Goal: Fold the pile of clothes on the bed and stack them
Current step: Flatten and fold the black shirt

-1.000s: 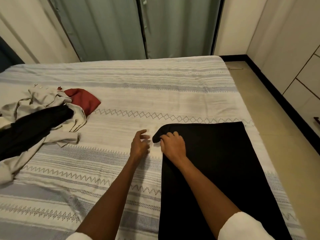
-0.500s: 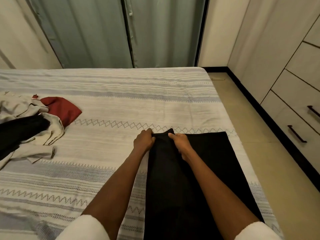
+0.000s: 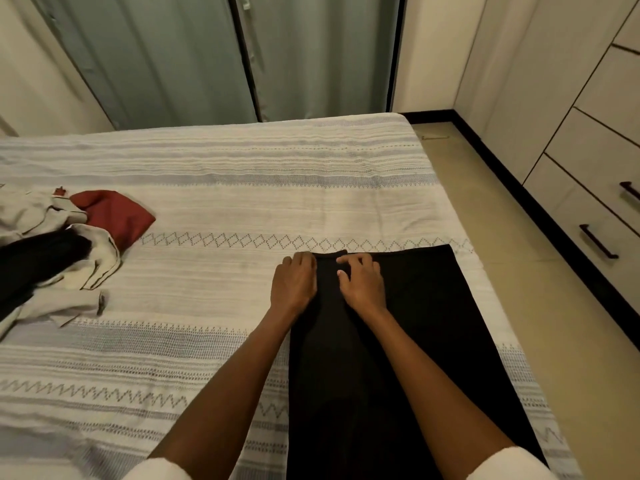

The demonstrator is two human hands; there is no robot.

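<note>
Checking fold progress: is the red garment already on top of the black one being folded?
No, the red garment lies far off in the unfolded pile, apart from the black garment.

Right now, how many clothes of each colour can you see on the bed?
Black: 2, the spread cloth under both hands and one in the pile
Red: 1
Cream: at least 1, tangled, hard to separate
Total: about 4

A long black cloth (image 3: 415, 341) lies flat on the striped bed (image 3: 242, 188). The left hand (image 3: 293, 283) rests at its top left edge. The right hand (image 3: 362, 282) presses on it with spread fingers. A pile of clothes (image 3: 62, 251) sits far left.
</note>
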